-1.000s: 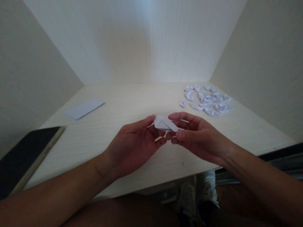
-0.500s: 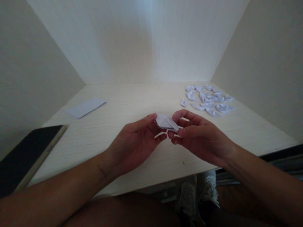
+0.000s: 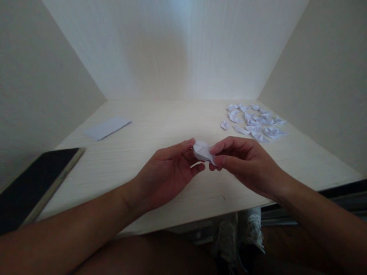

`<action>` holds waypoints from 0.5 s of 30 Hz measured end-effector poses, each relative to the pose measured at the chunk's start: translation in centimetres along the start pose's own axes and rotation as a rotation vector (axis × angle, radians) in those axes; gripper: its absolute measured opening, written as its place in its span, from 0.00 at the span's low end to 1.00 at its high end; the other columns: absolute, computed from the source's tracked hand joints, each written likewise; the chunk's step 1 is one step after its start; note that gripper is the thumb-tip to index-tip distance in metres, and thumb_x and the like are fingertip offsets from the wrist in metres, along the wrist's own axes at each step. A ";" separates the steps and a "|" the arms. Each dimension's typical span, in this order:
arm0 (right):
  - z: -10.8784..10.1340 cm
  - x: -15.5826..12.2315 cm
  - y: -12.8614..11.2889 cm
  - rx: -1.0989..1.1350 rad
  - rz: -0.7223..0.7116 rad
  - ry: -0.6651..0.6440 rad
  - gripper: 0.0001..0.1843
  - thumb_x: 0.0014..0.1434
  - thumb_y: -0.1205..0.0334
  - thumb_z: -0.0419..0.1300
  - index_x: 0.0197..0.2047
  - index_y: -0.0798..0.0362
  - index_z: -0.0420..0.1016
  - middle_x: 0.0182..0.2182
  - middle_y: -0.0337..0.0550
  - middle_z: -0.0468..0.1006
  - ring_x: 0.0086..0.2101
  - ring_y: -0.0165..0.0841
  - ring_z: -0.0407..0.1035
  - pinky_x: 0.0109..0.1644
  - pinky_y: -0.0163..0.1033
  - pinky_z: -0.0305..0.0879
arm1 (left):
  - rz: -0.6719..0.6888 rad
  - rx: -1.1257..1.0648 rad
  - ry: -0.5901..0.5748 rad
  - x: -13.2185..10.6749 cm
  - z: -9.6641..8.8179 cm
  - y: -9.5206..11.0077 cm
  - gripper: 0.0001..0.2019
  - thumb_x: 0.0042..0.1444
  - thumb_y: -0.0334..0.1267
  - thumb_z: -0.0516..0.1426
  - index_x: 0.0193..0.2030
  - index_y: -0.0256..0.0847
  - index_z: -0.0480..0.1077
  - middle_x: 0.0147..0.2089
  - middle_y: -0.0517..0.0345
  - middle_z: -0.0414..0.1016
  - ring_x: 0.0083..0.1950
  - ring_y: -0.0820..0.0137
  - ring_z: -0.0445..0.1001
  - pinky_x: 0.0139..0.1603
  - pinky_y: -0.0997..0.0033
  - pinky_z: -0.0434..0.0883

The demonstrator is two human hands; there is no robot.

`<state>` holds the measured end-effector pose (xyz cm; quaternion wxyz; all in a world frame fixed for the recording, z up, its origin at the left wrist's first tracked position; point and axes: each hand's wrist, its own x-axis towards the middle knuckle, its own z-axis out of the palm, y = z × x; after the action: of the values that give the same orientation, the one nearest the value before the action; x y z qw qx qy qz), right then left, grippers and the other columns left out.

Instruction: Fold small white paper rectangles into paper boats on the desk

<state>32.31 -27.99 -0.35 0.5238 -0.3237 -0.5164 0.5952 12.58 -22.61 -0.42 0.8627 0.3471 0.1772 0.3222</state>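
Note:
Between my two hands, above the table, is a small piece of folded white paper [image 3: 202,149] with crease lines and a pointed lower right end. My left hand [image 3: 169,172] pinches its left end, the thumb on top and fingers curled below. My right hand [image 3: 243,164] grips the right end between thumb and fingers, partly covering it. Beyond my right hand, several small folded paper pieces [image 3: 254,121] with pointed, boat-like shapes lie in a loose cluster on the table.
The pale table [image 3: 160,118] is bounded by a back wall and two side walls. At the left lie flat white paper [image 3: 107,128] and a dark tablet-like device [image 3: 40,183] with a light edge. Below the front edge, shoes [image 3: 250,229] show.
My right fingers have come closer in on the paper, covering more of its right end. The paper is tilted slightly more downward to the right. The view has shifted a little.

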 end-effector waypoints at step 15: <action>0.0 -1.1 -1.6 -0.581 -0.223 0.000 0.15 0.57 0.69 0.73 0.48 0.51 0.80 0.39 0.39 0.83 0.36 0.29 0.74 0.41 0.36 0.73 | -0.055 0.023 0.061 -0.2 -0.1 -0.1 0.11 0.67 0.36 0.58 0.38 0.32 0.79 0.39 0.50 0.80 0.41 0.68 0.76 0.43 0.69 0.75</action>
<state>33.04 -29.17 0.96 0.4715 -0.4011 -0.6971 0.3616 12.47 -22.74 -0.57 0.8614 0.3420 0.2164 0.3070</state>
